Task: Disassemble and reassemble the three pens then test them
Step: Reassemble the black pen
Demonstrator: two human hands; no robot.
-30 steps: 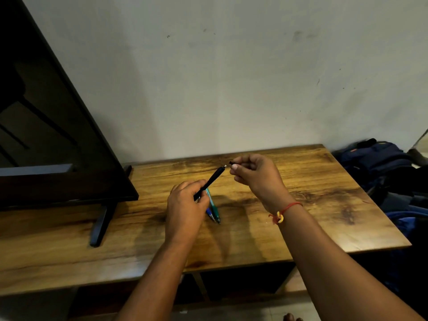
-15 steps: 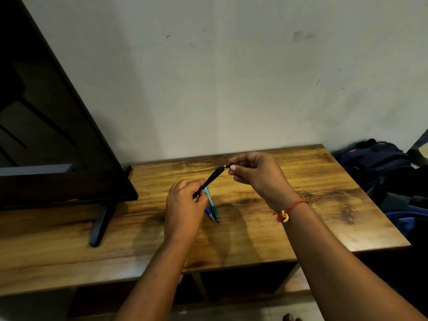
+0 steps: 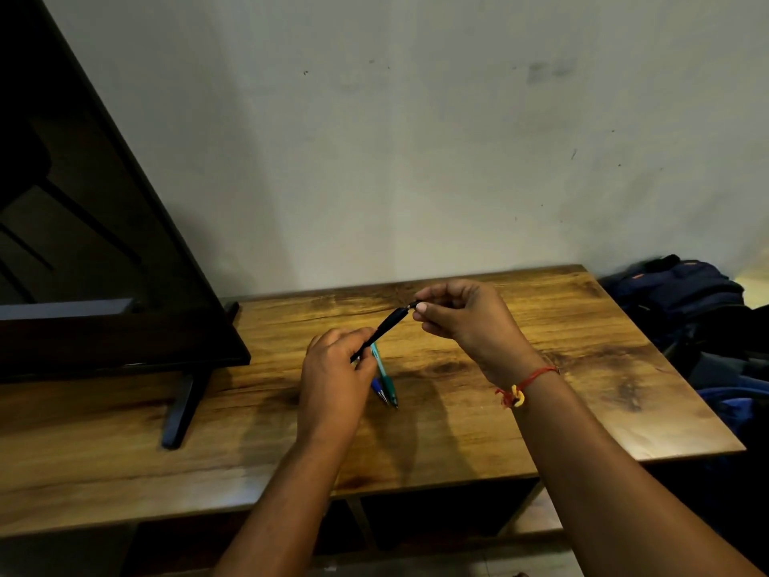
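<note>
Head view: slim black pen point(image 3: 385, 327) (tilted)

The black pen's point(image 3: 385, 326) lower end was buried in the left hand point(image 3: 335, 385), its tip lost between the right hand's point(image 3: 462, 318) fingers. The blue pen point(image 3: 378, 387) lay mostly behind the left hand. The television point(image 3: 83, 243) and the bags point(image 3: 686, 301) ran off the edges.

Home room: black flat-screen television point(image 3: 83, 243) at left end of brown wooden surface point(image 3: 541, 410); scuffed pale painted wall point(image 3: 416, 139) behind; dark-blue fabric backpacks point(image 3: 682, 293) beyond right edge.
</note>
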